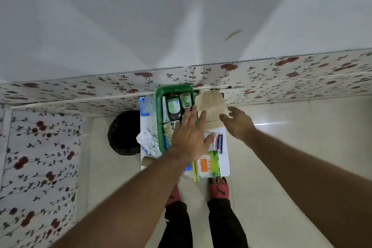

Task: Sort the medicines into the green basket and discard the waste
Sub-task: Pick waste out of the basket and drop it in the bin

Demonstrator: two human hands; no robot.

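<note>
A person is standing over a small white table [225, 159], looking down at both bare arms. The green basket [160, 127] is sitting at the table's far edge, toward its left side, and two dark bottles [173, 106] with green labels are lying side by side in its far end, with flatter packets nearer the person that are partly hidden. The left hand [190, 137] is stretching flat over the basket's near right part, fingers [186, 116] spread wide and straight, gripping nothing; whether the palm is touching the contents cannot be told. The right hand [237, 123] is hovering at the table's far right edge, fingers loosely open and slightly curled, their tips at the edge of a tan paper piece [211, 102] lying at the far right corner; a grip on it cannot be told. A Hansaplast box [219, 143] is lying toward the right edge, and a pack of cotton buds [208, 164] is resting at the near edge. Crumpled clear wrapping [148, 143] is lying at the left edge, just beside the basket. A black bin [122, 133] is standing on the floor left of the table.
</note>
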